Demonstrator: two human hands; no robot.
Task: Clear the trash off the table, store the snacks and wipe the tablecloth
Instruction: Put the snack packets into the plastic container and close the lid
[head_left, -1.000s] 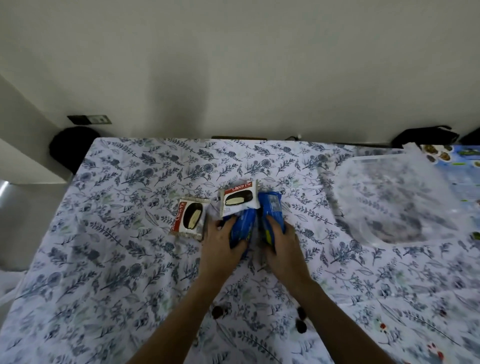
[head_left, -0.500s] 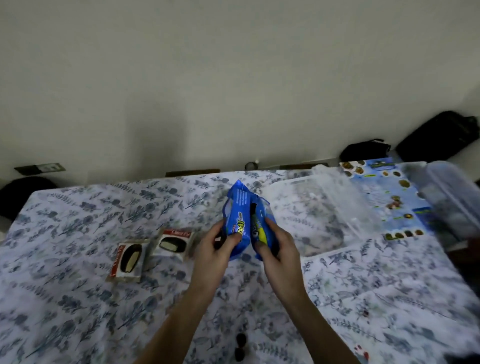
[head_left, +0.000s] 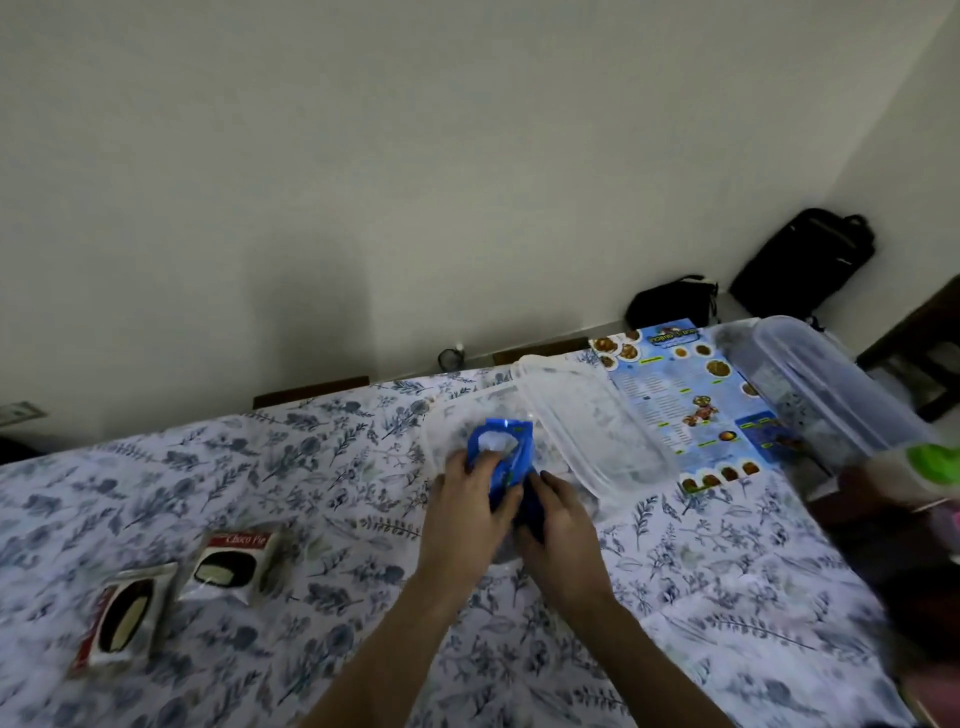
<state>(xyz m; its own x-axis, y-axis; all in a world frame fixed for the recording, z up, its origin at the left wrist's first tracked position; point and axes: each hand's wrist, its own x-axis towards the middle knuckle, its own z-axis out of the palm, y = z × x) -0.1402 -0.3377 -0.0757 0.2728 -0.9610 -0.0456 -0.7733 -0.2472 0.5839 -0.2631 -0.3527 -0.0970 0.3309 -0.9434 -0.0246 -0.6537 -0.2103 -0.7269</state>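
Both hands hold blue snack packets over a clear plastic container (head_left: 441, 431) on the floral tablecloth (head_left: 291, 467). My left hand (head_left: 467, 499) grips the upper blue packet (head_left: 501, 447), whose open end shows white. My right hand (head_left: 558, 512) grips a darker blue packet (head_left: 530, 512), mostly hidden by fingers. The container's clear lid (head_left: 597, 421) leans against its right side. Two Choco Pie packs lie at the left: one (head_left: 234, 566) near the middle, another (head_left: 127, 618) nearer the front edge.
A blue printed menu sheet (head_left: 685, 405) lies at the table's far right. A second clear lidded box (head_left: 826, 395) sits beyond it. A bottle with a green cap (head_left: 930, 462) stands at the right edge. Two black bags (head_left: 670, 301) rest against the wall.
Both hands carried the blue packets from beside the Choco Pies up and to the right, and now hold them over the clear container. The view swung right.
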